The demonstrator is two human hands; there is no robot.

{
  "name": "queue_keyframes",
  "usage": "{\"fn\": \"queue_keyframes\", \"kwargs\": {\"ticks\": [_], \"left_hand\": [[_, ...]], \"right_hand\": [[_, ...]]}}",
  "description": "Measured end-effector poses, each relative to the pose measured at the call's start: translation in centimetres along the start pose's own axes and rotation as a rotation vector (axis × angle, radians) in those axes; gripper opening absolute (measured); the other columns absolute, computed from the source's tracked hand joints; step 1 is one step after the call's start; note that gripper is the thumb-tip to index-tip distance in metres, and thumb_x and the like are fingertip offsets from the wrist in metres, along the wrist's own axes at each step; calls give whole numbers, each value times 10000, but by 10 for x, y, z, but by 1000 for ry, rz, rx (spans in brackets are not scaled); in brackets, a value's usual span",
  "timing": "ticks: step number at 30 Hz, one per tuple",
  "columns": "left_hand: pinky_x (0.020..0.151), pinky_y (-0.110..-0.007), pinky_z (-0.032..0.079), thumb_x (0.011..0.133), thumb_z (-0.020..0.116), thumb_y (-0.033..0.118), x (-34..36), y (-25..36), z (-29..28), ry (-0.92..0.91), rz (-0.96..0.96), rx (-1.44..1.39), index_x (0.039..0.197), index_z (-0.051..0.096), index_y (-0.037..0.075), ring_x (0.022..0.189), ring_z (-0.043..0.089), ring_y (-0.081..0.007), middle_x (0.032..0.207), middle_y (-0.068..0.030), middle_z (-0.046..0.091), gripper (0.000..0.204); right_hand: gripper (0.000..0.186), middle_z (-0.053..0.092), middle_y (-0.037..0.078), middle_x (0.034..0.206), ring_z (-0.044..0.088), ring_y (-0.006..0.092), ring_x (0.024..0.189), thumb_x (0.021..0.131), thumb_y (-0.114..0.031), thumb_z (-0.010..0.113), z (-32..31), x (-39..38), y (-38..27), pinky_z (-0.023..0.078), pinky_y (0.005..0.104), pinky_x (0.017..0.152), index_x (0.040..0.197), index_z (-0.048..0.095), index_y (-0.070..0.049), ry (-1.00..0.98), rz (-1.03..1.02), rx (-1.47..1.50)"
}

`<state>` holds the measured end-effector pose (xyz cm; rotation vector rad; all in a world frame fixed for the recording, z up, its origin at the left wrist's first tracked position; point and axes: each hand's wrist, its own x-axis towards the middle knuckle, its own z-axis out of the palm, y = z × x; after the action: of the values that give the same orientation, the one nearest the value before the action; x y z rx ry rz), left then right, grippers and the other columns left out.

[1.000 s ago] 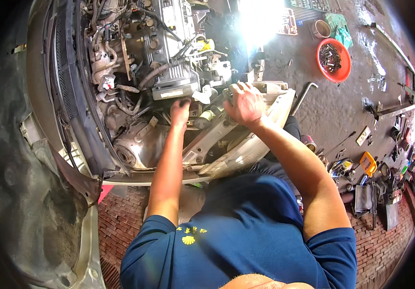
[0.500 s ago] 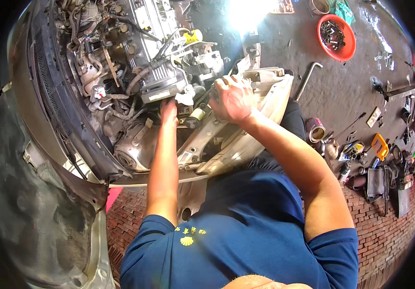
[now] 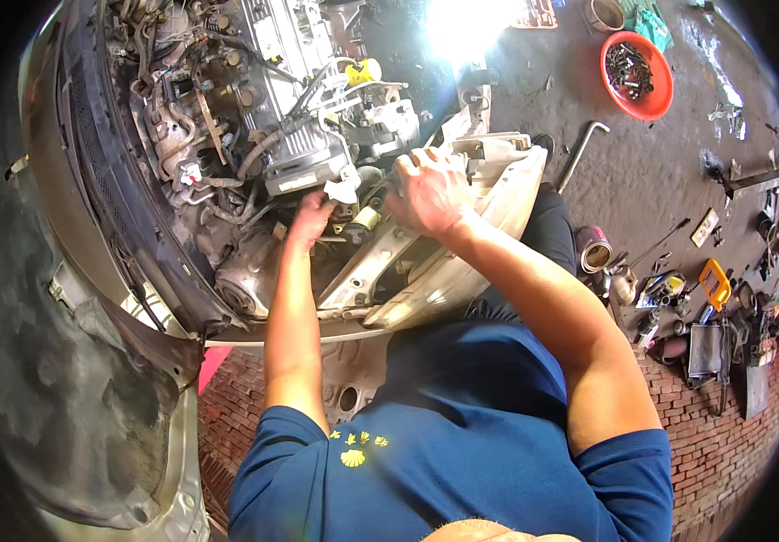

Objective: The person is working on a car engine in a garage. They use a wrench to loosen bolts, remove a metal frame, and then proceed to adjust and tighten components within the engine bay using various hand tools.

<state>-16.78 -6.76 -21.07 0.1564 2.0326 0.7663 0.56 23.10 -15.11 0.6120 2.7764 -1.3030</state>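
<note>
My left hand [image 3: 311,219] is inside the car's engine bay, just below the near edge of the silver engine cover [image 3: 303,172]. Its fingers are curled together, and anything between them is too small to make out. A white, crumpled-looking piece [image 3: 344,187] and a yellowish cylindrical part [image 3: 367,219] lie close to its right. My right hand [image 3: 434,191] is bent over the inner edge of the car's front end, beside the headlight [image 3: 507,194]. Its fingertips curl down out of sight, so what they grip is hidden.
The raised hood [image 3: 73,379] stands at the left. On the dark floor at right are a red basin [image 3: 660,95] of metal parts, a bent metal bar [image 3: 582,155], a can [image 3: 593,253] and scattered tools. A bright light glares at the top.
My left hand has drawn back and slightly left from under the engine cover, so more of it shows. My right hand has shifted only slightly along the front end.
</note>
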Motion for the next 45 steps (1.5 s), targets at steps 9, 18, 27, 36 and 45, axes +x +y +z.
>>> {"fn": "queue_keyframes", "kwargs": {"ticks": [9,18,27,36,45], "left_hand": [[606,-260,450,1069,653,283,-78,30,-21,210,0,-19,1205,759,30,640,532,-65,724,26,611,307],[648,-273,459,1101,583,308,-221,54,-18,713,143,-304,1223,733,-27,686,553,-94,747,-7,600,386],[834,-359,548,1014,721,264,-264,156,170,-56,410,-1239,1353,650,43,940,681,-203,1100,-97,730,411],[895,-360,567,1070,629,300,-218,262,286,-336,517,-116,1387,639,44,1027,739,-196,1147,-144,758,408],[966,-376,569,1005,622,102,-153,237,300,124,273,187,1346,636,-3,1103,744,-263,1183,-164,764,357]], "right_hand": [[434,706,185,1118,692,382,1047,829,-368,737,4,-2,-1,571,508,882,1126,680,-57,-86,79,8],[450,663,174,1235,638,375,1170,923,-373,683,-7,-19,-8,534,495,979,1236,640,-53,53,36,35],[512,634,159,1361,543,242,1327,1099,-384,555,-133,-142,-31,410,397,1140,1415,581,18,-316,-81,938],[323,677,0,837,637,128,818,1109,-284,542,-239,-218,82,525,318,748,1200,692,-13,-12,82,745],[328,650,90,762,615,187,713,999,-312,620,-302,-194,369,505,399,672,917,647,5,-18,587,258]]}}
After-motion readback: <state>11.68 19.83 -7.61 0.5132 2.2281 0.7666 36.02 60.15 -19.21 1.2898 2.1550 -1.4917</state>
